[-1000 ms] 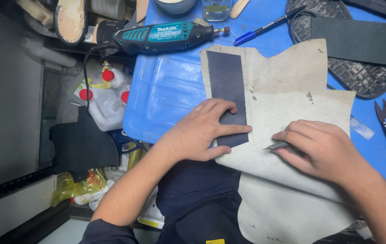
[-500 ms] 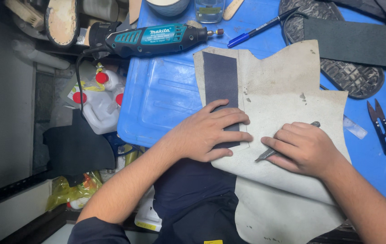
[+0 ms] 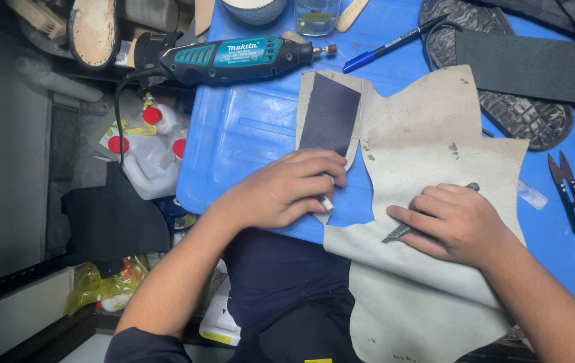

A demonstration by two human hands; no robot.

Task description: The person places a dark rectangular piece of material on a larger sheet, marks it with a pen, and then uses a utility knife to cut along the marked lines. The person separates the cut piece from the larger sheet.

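Observation:
A pale beige leather sheet [image 3: 435,148] lies on a blue plastic work surface [image 3: 247,134] and hangs over its near edge. A dark rectangular pattern piece [image 3: 331,114] rests on the sheet's left strip. My left hand [image 3: 281,191] grips the lower end of that strip with the dark piece, fingers curled over it. My right hand [image 3: 459,222] rests on the leather to the right and holds a thin metal cutting knife [image 3: 402,232], its blade pointing left onto the sheet.
A teal rotary tool [image 3: 234,54] lies at the back left, with a blue pen [image 3: 388,44] beside it. Black thread snips [image 3: 570,191] lie at the right. A dark shoe sole [image 3: 509,101] and a dark strip [image 3: 529,64] sit back right. White bottles [image 3: 146,148] stand below left.
The left strip of leather with the dark piece has come away from the main sheet, opening a gap. My left hand pulled it leftward; my right hand with the knife moved toward the near edge.

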